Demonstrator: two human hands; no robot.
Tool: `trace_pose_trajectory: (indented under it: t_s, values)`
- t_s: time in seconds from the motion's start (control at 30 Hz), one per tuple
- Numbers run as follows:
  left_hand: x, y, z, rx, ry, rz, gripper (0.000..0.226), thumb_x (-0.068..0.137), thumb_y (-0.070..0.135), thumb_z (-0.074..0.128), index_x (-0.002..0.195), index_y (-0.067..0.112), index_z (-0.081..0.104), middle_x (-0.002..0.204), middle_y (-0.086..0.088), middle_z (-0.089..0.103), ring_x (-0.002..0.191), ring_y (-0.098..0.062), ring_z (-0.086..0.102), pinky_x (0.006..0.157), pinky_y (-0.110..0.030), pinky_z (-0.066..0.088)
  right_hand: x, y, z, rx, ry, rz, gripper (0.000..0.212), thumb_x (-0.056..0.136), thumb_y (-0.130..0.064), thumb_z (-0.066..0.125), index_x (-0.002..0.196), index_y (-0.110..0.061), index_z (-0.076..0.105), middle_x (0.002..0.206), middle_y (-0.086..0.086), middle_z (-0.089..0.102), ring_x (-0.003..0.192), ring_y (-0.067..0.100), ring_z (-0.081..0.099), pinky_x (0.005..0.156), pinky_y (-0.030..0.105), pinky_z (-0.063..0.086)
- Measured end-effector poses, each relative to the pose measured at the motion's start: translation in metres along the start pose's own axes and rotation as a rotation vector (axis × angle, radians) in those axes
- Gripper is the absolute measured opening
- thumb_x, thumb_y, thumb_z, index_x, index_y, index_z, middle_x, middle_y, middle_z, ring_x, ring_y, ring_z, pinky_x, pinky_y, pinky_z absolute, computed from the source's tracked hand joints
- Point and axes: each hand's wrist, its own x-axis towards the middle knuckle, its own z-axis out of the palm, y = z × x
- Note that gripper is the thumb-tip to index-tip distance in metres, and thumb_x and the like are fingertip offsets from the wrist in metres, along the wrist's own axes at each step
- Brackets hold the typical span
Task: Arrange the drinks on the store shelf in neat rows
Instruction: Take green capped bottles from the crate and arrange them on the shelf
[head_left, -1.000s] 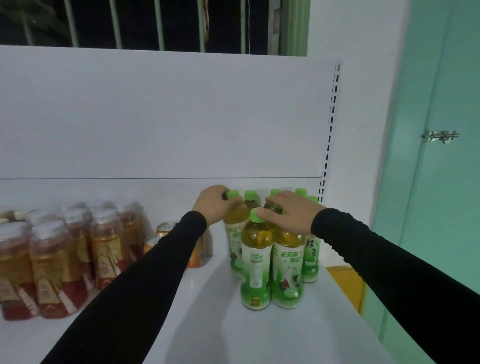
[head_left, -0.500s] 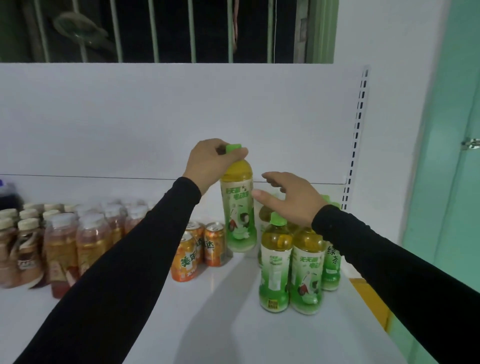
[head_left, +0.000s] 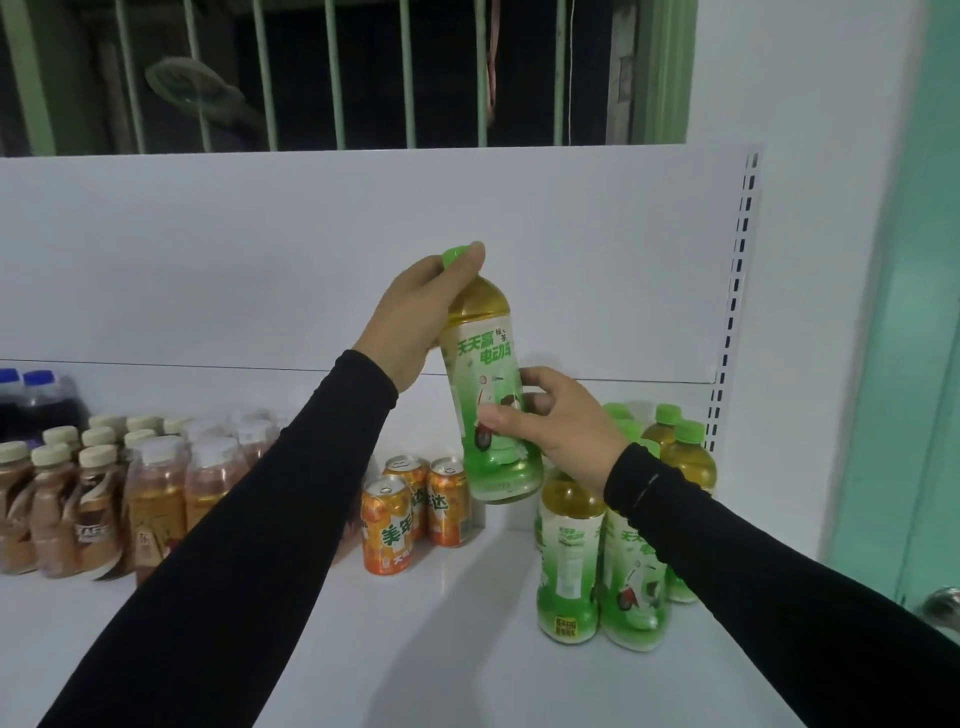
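Holding a green tea bottle (head_left: 485, 384) clear above the white shelf (head_left: 467, 649), the person has both hands on it: the left hand (head_left: 415, 322) wraps the neck and shoulder with its thumb over the green cap (head_left: 453, 255), and the right hand (head_left: 550, 421) pinches the lower label between thumb and curled fingers. That bottle tilts slightly, cap toward 11 o'clock, and sits near the centre of the view, in front of the white back panel (head_left: 260, 260). At 4 o'clock from it, a cluster of matching green tea bottles (head_left: 602, 561) stands upright on the shelf, partly hidden by the right sleeve (head_left: 779, 597). At 7 o'clock, three orange cans (head_left: 415, 509) stand close together. Farther out at 9 o'clock stand amber bottles with white caps (head_left: 161, 499) and brown bottles with cream caps (head_left: 57, 509), and behind them two dark bottles with blue caps (head_left: 31, 395). Green window bars (head_left: 337, 73) show at 12 o'clock.
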Motion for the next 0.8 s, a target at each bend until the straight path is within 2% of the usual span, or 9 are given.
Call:
trace_pose_trajectory:
  t_s: [0.07,0.17,0.23,0.27,0.4,0.5,0.57,0.67,0.8]
  values:
    - [-0.006,-0.01,-0.002,-0.112,-0.151,-0.081,0.034,0.092,0.047,0.064,0.105,0.016,0.063,0.087,0.002,0.069,0.081,-0.015,0.064,0.079,-0.035,0.052,-0.003,0.001,0.001,0.138,-0.017,-0.005,0.052,0.076,-0.028,0.077,0.12,-0.01,0.058,0.097,0.006,0.076,0.087,0.022,0.074,0.079,0.035,0.06]
    - [-0.013,-0.031,-0.008,-0.31,-0.285,-0.174,0.049,0.087,0.038,0.065,0.127,0.011,0.057,0.103,-0.006,0.067,0.094,-0.021,0.066,0.081,-0.039,0.057,-0.005,0.004,0.0,0.332,-0.065,-0.002,0.027,0.079,-0.03,0.07,0.095,-0.009,0.065,0.073,0.002,0.069,0.068,0.017,0.067,0.067,0.031,0.056]
    - [-0.017,-0.041,-0.01,-0.355,-0.298,-0.186,0.055,0.085,0.027,0.068,0.134,0.007,0.054,0.109,-0.01,0.067,0.097,-0.025,0.068,0.08,-0.04,0.058,-0.005,0.008,0.0,0.387,-0.075,0.01,0.024,0.081,-0.033,0.067,0.077,-0.01,0.062,0.069,0.002,0.063,0.065,0.016,0.062,0.064,0.029,0.055]
    - [-0.019,-0.043,-0.009,-0.335,-0.29,-0.181,0.054,0.084,0.022,0.07,0.133,0.006,0.055,0.107,-0.01,0.069,0.094,-0.025,0.069,0.076,-0.038,0.059,-0.004,0.011,0.0,0.389,-0.073,0.026,0.027,0.081,-0.034,0.066,0.077,-0.009,0.06,0.071,0.003,0.062,0.068,0.018,0.062,0.067,0.031,0.056]
    - [-0.024,-0.04,-0.002,-0.241,-0.191,-0.171,0.057,0.078,0.019,0.078,0.129,0.002,0.058,0.1,-0.009,0.073,0.085,-0.023,0.072,0.067,-0.033,0.059,-0.005,0.016,-0.001,0.286,-0.054,0.058,0.059,0.08,-0.045,0.065,0.112,0.004,0.061,0.102,0.018,0.069,0.094,0.029,0.067,0.089,0.043,0.055]
    - [-0.023,-0.036,0.001,-0.115,-0.073,-0.13,0.051,0.079,0.018,0.081,0.124,0.005,0.059,0.105,-0.012,0.074,0.087,-0.024,0.074,0.07,-0.034,0.06,-0.006,0.017,-0.001,-0.006,-0.036,-0.02,0.06,0.075,-0.059,0.072,0.118,-0.018,0.064,0.108,-0.001,0.073,0.099,0.013,0.07,0.089,0.034,0.057]
    - [-0.022,-0.034,0.004,-0.056,-0.002,-0.102,0.051,0.079,0.02,0.083,0.122,0.006,0.06,0.108,-0.014,0.073,0.091,-0.025,0.074,0.075,-0.036,0.061,-0.006,0.02,0.003,-0.107,-0.002,-0.037,0.073,0.061,-0.067,0.08,0.12,-0.027,0.062,0.112,-0.005,0.071,0.101,0.013,0.069,0.09,0.036,0.056]
    - [-0.021,-0.031,0.007,-0.064,0.034,-0.095,0.05,0.08,0.024,0.083,0.121,0.005,0.061,0.111,-0.015,0.072,0.095,-0.027,0.073,0.079,-0.037,0.061,-0.007,0.019,0.007,0.061,0.078,-0.038,0.079,0.054,-0.051,0.085,0.122,-0.018,0.06,0.112,0.002,0.072,0.099,0.018,0.071,0.091,0.04,0.057]
    - [-0.024,-0.027,0.004,-0.142,-0.026,-0.12,0.041,0.088,0.031,0.074,0.118,0.008,0.059,0.095,-0.003,0.073,0.083,-0.019,0.071,0.07,-0.032,0.058,-0.012,0.016,0.007,0.311,0.016,-0.035,0.057,0.071,-0.029,0.075,0.122,-0.007,0.062,0.111,0.012,0.073,0.102,0.028,0.07,0.091,0.041,0.056]
